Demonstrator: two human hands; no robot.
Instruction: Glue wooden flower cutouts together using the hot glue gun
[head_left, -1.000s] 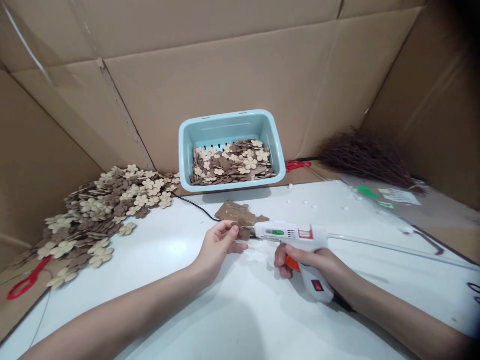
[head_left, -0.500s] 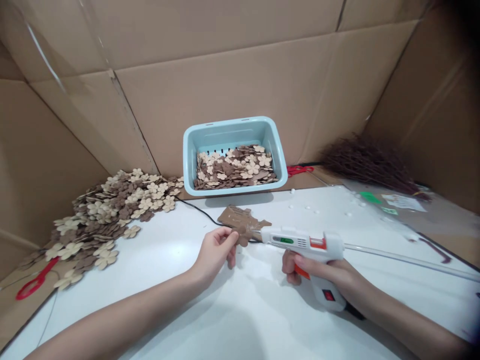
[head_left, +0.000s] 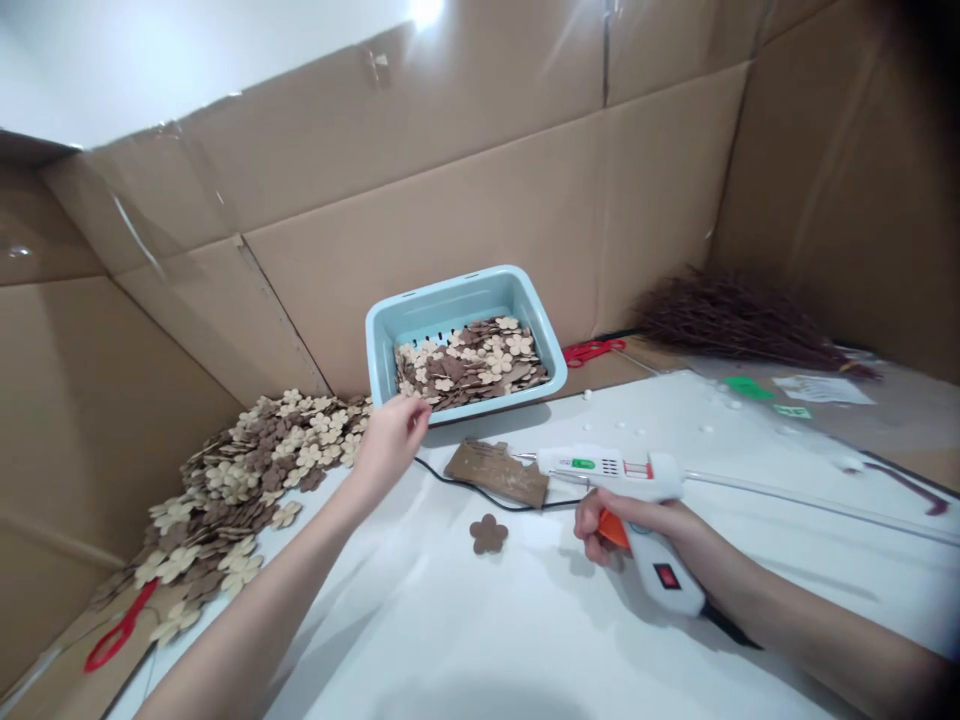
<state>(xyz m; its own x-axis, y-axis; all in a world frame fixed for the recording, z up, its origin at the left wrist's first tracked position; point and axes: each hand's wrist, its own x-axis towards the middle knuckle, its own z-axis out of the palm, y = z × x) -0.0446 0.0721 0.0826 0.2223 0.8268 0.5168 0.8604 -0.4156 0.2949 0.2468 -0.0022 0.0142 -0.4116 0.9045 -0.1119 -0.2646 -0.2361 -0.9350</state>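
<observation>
My right hand [head_left: 637, 525] grips a white hot glue gun [head_left: 626, 485] with an orange trigger, its nozzle pointing left over a brown cardboard scrap [head_left: 496, 470]. A single brown flower cut-out [head_left: 489, 533] lies flat on the white table [head_left: 465, 620], apart from both hands. My left hand [head_left: 390, 440] is raised near the front left corner of a light blue basket [head_left: 390, 325] filled with brown and cream flower cut-outs. Its fingers are curled loosely; I cannot see anything in them.
A big heap of flower cut-outs [head_left: 240, 480] lies at the left. Red scissors [head_left: 120, 630] rest at the lower left, another red pair [head_left: 592, 350] behind the basket. A bundle of dark twigs [head_left: 742, 320] lies at the right. Cardboard walls [head_left: 480, 190] enclose the table. A black cord [head_left: 457, 485] crosses it.
My left hand let go of the brown flower, which now lies on the table, and moved up-left to the basket. The glue gun stayed about where it was. The view tilted up.
</observation>
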